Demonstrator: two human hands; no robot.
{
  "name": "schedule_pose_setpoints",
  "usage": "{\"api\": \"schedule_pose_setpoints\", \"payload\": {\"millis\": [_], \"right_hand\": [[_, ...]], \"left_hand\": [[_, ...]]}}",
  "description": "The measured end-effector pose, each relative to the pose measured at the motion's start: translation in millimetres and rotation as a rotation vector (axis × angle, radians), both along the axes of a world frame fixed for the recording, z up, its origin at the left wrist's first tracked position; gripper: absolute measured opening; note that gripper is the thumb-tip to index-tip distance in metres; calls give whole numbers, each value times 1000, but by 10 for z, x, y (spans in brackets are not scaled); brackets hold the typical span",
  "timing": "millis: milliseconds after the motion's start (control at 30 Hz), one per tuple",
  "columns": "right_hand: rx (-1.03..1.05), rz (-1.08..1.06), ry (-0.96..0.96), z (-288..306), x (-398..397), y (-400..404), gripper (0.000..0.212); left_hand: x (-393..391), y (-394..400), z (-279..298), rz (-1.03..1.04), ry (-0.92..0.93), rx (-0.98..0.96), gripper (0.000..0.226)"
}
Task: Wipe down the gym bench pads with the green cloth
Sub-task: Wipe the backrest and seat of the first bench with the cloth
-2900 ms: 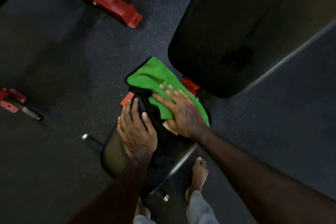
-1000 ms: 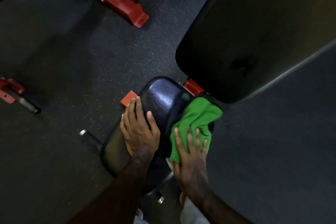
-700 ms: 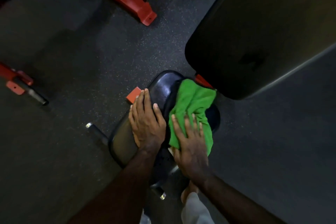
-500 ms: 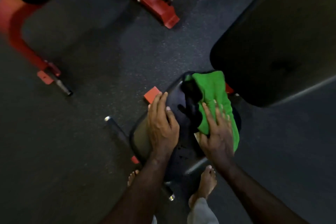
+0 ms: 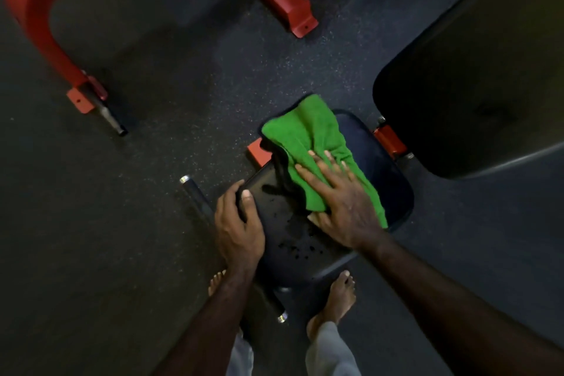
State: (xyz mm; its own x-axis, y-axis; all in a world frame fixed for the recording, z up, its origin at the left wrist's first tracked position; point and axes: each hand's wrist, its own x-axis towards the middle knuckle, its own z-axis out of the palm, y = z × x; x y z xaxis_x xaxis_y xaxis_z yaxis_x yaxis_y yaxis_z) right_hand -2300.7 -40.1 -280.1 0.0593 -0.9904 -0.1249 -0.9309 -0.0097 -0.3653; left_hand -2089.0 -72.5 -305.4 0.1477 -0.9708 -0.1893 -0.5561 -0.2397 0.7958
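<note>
- right hand [image 5: 345, 201] presses green cloth [image 5: 308, 134] flat on seat pad [image 5: 293, 241], mid-wipe.
- left hand [image 5: 238, 223] clasps pad's 9 o'clock edge.
- next: sweep toward 6 o'clock droplets.

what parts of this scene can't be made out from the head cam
All in the head view:
- Seat pad surface under the green cloth and right hand: covered by them.
- Left hand fingers: curled over the pad's left edge, tips hidden.
- Back pad: cut off by the top and right frame edges.
- Left foot: mostly hidden behind the left forearm.
</note>
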Motion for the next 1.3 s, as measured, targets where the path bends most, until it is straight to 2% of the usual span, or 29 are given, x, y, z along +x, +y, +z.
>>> {"api": "schedule_pose_setpoints", "payload": {"millis": [33,100,133,167,267,300,333,433,467,567,600,633,733,767,800,833,900,933,1033,1067,1100,1200,1233,1300], "right_hand": [[-13,-55,-7,-9,-81,-50,95],[-8,-349,-100,33,54,-120,94],[20,-430,-121,61,238,-143,96],[48,-402,-116,73,411,-148,98],[17,78,-40,38,436,-106,93],[-6,139,-31,31,296,-145,91],[-23,99,-35,17,203,-179,89],[37,-312,-135,59,477,-235,89],[50,-301,-129,74,663,-220,91],[-4,163,-64,36,708,-174,89],[-16,218,-50,35,555,-230,88],[-24,180,-42,32,435,-297,88],[25,-289,-112,66,588,-411,90],[17,-328,-107,78,741,-409,88],[-5,-244,-92,62,846,-385,86],[-29,-65,-77,55,852,-378,83],[-10,216,-24,60,578,-468,82],[-16,220,5,59,405,-557,83],[10,-159,-10,69,421,-710,79],[-3,-204,-12,74,568,-698,77],[-9,-142,-27,66,704,-656,76],[25,318,-38,73,591,-619,80],[-1,332,-25,75,437,-703,81],[-18,85,-24,86,291,-857,76]], "left_hand": [[21,4,-10,16,38,19,41],[55,-17,-51,51,126,37,42],[69,-31,-70,69,169,37,42],[75,-35,-95,85,194,34,42],[91,-29,-121,94,166,32,46],[90,-23,-111,92,154,43,48],[83,-24,-95,82,149,53,48],[75,-31,-61,66,171,39,41],[77,-27,-66,70,171,34,42],[100,-20,-139,94,111,69,52],[109,-9,-148,94,102,84,51],[108,-10,-129,83,110,89,49],[103,-21,-71,51,178,58,43],[103,-23,-79,51,191,35,44],[98,-17,-83,60,188,20,47],[90,-20,-96,77,169,16,50],[98,-20,-119,96,143,34,49],[89,-15,-117,94,152,35,47],[97,-26,-105,47,216,8,44],[105,-25,-107,45,228,2,45],[110,-20,-115,61,225,5,47],[89,-20,-126,117,134,58,57],[85,-21,-105,102,129,62,56],[98,-26,-73,54,154,9,51]]}}
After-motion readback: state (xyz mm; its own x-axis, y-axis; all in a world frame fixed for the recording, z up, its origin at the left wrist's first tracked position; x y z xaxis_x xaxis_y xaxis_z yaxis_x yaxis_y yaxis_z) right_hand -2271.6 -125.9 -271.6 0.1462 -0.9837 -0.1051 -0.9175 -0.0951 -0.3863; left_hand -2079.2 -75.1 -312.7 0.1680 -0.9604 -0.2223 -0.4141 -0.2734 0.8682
